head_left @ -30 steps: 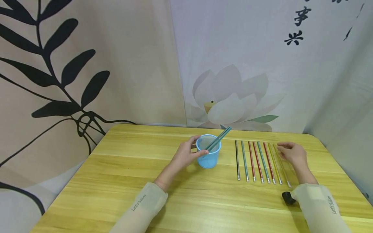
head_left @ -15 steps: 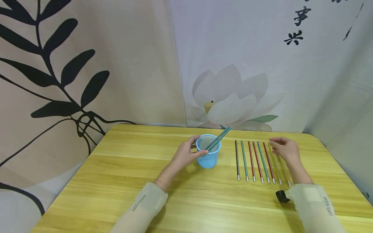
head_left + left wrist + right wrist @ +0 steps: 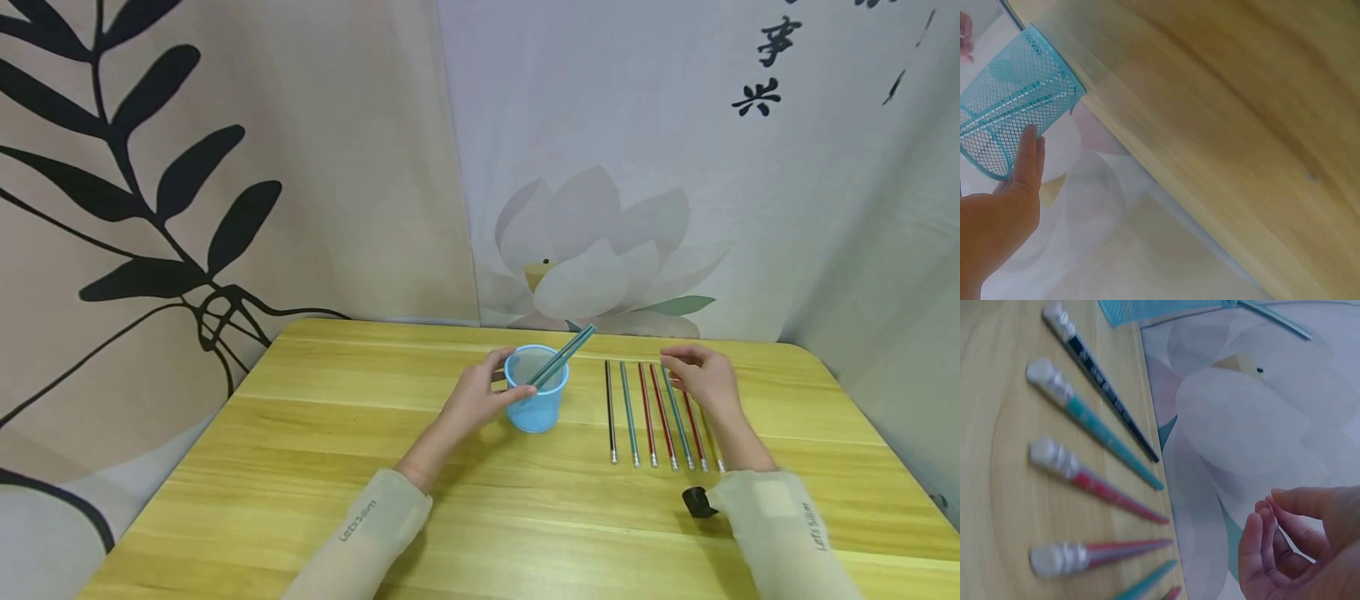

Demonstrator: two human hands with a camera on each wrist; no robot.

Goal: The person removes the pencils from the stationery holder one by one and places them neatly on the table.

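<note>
My left hand [image 3: 480,392] grips the rim and side of a light blue mesh pencil cup [image 3: 538,414], thumb on the near side; the cup stands on the table. Teal pencils [image 3: 573,350] lean out of it toward the right. To its right lies a row of pencils, eraser ends toward me: a black pencil [image 3: 611,412], a teal pencil [image 3: 630,414], red pencils [image 3: 663,421], another teal one and yellow at the right end. Over the far ends of the right-hand pencils hovers my right hand [image 3: 705,379], fingers loosely bent, thumb near the fingertips [image 3: 1264,509], nothing between them.
The wooden table [image 3: 300,467] runs back to a printed fabric backdrop [image 3: 360,167] with leaf and lotus designs. A small black device [image 3: 699,502] sits at the right sleeve cuff.
My right hand has moved left along the far ends of the pencil row, from the yellow pencils to near the teal and red ones. The left hand and cup have stayed still.
</note>
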